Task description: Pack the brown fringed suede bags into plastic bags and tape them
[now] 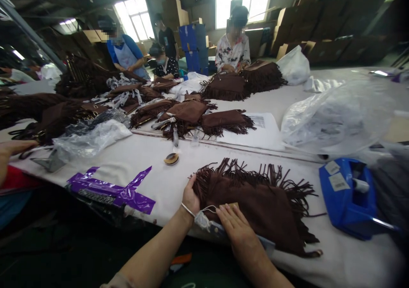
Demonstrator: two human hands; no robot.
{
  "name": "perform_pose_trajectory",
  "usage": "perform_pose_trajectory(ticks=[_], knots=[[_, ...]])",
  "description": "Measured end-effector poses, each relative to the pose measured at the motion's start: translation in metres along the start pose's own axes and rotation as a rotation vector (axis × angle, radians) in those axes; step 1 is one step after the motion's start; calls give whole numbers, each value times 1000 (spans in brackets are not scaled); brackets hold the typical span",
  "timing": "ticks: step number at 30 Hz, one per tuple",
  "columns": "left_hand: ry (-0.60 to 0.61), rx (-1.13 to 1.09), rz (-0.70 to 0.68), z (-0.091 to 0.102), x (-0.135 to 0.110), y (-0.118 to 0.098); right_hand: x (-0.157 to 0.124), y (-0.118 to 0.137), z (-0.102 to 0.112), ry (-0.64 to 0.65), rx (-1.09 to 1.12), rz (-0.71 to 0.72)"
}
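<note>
Brown suede fringed bag lies flat on the white-covered work table, right of centre and against the near edge, its long fringe fanning toward the far side and right.

Left hand sits at the bag's left end, set on edge against the fringe, its fingers held close together; any pinch can't be made out from here. Right hand lies across the near edge of the bag, its fingers slightly spread and pressed down over a small tan card tag. Whether they grip the tag can't be told. A thin white cord loops near the left wrist, beside a pale plastic-wrapped piece.

The bag looks light, soft and limp, with little stiffness to hold its shape. The suede should drag rather than slide on the cloth. Best taken by the flat body panel, since the fringe would tangle and give no firm hold.

Blue tape dispenser stands well right of the bag. Purple plastic strip lies well left, and more fringed bags crowd the table's far side.
</note>
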State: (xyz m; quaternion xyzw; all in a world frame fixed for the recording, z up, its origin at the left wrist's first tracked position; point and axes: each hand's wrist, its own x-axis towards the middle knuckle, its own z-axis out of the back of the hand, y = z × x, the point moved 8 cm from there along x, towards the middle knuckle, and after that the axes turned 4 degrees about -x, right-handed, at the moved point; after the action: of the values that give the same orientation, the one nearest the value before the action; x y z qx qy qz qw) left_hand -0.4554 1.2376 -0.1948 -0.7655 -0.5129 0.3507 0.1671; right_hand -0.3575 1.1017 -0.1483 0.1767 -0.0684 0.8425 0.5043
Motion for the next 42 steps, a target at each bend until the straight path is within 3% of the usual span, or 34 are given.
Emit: perform_pose_trajectory(ticks=[3, 6, 8, 12, 16, 18, 20, 23, 26, 28, 31, 33, 35, 38, 42], knots=[[151, 375, -146, -23, -17, -3, -4, 0, -7, 16, 3, -24], [443, 904, -173, -56, -36, 19, -11, 1, -10, -53, 22, -5], [552, 1144, -227, -68, -45, 31, -17, -1, -8, -105, 48, 30], [711, 1348, -319, -77, -61, 45, -34, -21, -1, -26, 51, 62], [865, 1577, -462, -86, -72, 60, -65, -61, 15, 112, 20, -58], [959, 1638, -486, -95, -75, 72, -87, -83, 26, 104, 50, -220], [1064, 1655, -473, -107, -79, 86, -114, -103, 39, 15, 142, -445], [1167, 1658, -428, -123, -86, 110, -170, -127, 55, -290, 436, -922], [1152, 1681, -392, -131, -86, 135, -228, -129, 44, -611, 919, -1359], [1115, 1673, -372, -134, -83, 146, -245, -119, 26, -653, 1253, -1516], [1117, 1636, -368, -137, -81, 152, -236, -101, 6, -486, 1709, -1535], [1158, 1652, -396, -138, -82, 149, -211, -92, 4, -380, 1987, -1370], [1193, 1691, -453, -139, -84, 142, -179, -94, 10, -363, 2138, -1158], [1226, 1744, -555, -136, -92, 133, -142, -121, 15, -432, 2041, -1013], [1242, 1783, -619, -131, -99, 130, -120, -173, 10, -457, 1652, -1030]])
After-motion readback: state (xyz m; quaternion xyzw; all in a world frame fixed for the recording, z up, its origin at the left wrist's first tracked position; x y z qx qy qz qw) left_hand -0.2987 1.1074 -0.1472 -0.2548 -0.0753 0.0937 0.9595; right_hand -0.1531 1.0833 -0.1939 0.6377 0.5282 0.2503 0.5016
